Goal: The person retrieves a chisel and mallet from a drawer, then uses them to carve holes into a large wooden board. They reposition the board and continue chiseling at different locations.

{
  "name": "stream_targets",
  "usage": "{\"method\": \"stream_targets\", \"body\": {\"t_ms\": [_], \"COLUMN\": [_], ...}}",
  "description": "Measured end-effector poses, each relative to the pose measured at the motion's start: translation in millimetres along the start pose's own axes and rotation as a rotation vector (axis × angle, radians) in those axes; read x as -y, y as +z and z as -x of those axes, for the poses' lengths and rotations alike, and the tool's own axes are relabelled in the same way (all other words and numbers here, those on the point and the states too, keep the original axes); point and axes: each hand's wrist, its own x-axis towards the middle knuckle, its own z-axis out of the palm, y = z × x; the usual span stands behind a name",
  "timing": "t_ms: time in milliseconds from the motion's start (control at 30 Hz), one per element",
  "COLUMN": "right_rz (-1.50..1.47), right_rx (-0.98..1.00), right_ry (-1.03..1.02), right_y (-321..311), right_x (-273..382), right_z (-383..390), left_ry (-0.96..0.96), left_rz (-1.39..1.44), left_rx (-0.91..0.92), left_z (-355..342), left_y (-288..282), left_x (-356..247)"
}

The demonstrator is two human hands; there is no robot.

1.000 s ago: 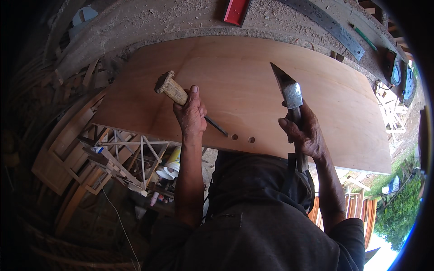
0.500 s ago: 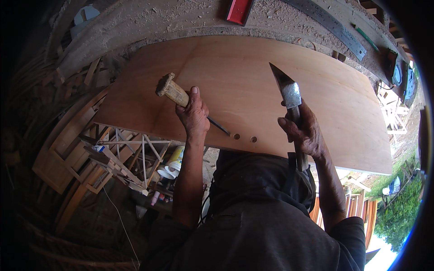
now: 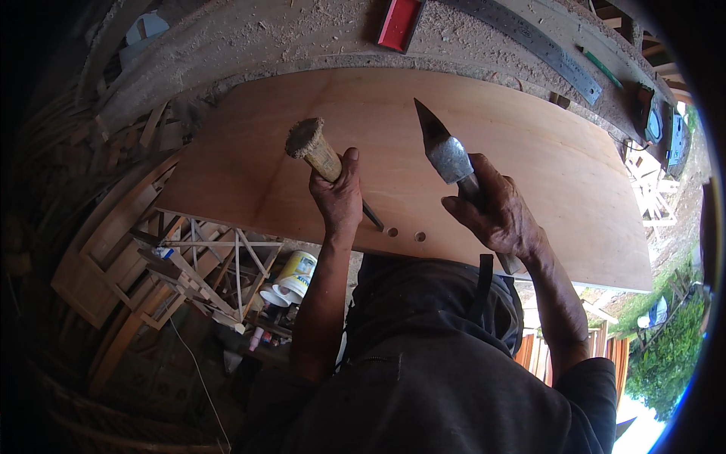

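Note:
A wide reddish-brown wooden panel [image 3: 514, 129] lies in front of me, with two round holes close to its near edge. My left hand [image 3: 337, 195] is wrapped round a chisel [image 3: 324, 160] with a frayed, mushroomed wooden handle. Its dark blade slants down to the right, and the tip is at or just beside the left hole [image 3: 392, 232]. The right hole [image 3: 420, 237] is a short way off. My right hand [image 3: 495, 206] grips the handle of a hammer [image 3: 451, 157], whose pointed metal head is raised above the panel, apart from the chisel.
Beyond the panel, a dusty bench [image 3: 302, 38] carries a red tray [image 3: 396, 26], a metal ruler [image 3: 529, 45], a green pencil [image 3: 601, 66] and a tape measure [image 3: 649, 113]. Wooden frames [image 3: 219, 250] and a white-and-yellow bucket [image 3: 296, 271] stand below left. Greenery shows at lower right.
The hammer head has swung left, nearer the chisel. My left hand has shifted slightly right, and the chisel stands more upright, its handle top tipped toward me.

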Motion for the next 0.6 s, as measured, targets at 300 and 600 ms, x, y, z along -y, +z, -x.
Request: {"method": "stream_targets", "body": {"t_ms": [300, 600], "right_rz": [0.229, 0.741], "right_rx": [-0.092, 0.306], "right_ry": [-0.553, -0.391], "right_y": [-30, 1], "right_x": [86, 103], "right_z": [-61, -95], "left_ry": [0.123, 0.212], "left_rz": [-0.107, -0.177], "left_rx": [-0.015, 0.133], "left_z": [-2, 9], "left_y": [-3, 5], "left_x": [16, 12]}}
